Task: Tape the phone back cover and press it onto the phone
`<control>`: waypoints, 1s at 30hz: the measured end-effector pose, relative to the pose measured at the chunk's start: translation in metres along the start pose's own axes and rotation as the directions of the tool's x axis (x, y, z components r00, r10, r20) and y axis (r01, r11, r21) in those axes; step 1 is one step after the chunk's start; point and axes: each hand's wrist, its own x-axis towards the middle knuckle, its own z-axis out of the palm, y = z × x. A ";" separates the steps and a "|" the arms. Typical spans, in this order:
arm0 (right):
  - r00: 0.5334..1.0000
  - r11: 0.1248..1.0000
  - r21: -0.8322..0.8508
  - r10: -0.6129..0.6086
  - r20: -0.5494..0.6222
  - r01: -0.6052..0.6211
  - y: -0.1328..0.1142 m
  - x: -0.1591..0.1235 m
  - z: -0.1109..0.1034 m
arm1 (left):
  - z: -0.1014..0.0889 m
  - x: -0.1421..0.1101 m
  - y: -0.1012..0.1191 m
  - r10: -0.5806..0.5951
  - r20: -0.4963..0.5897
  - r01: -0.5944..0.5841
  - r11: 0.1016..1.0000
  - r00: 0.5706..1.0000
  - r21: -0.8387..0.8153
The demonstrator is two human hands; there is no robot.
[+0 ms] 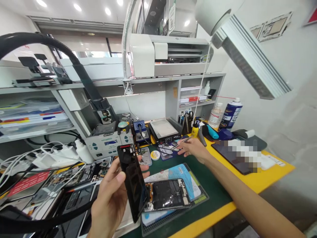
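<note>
My left hand [110, 195] grips a black phone screen [132, 180] by its edges and holds it tilted up, its inner side towards me. Beside it, an opened phone body [170, 195] lies on a blue and white pad [182, 173], with its black battery area and an orange flex cable showing. The lower end of the screen meets the body's left end; whether a cable joins them I cannot tell. Farther back, my right hand [194, 150] is closed around thin metal tweezers [177, 146], above a blue tool mat [167, 155] with small tools on it.
A grey box with a flat metal plate [164, 129] stands at the back, beside a blue soldering station [141, 132]. Phone parts [74, 198] and white cables crowd the left. Right are a spray can [230, 114] and a dark tablet [230, 157]. A lamp [255, 56] overhangs.
</note>
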 end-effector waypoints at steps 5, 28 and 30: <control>1.000 0.999 -0.032 -0.006 -0.023 0.006 -0.024 -0.034 -0.013 | 0.008 -0.006 0.001 -0.058 0.001 0.058 0.997 0.998 0.048; 0.957 0.967 0.064 -0.253 0.140 0.246 -0.129 -0.085 0.059 | 0.013 -0.007 -0.012 0.235 0.026 -0.232 0.927 0.972 0.296; 0.950 0.957 0.069 -0.289 0.120 0.282 -0.126 -0.083 0.062 | 0.012 -0.007 -0.012 0.233 0.038 -0.234 0.924 0.972 0.303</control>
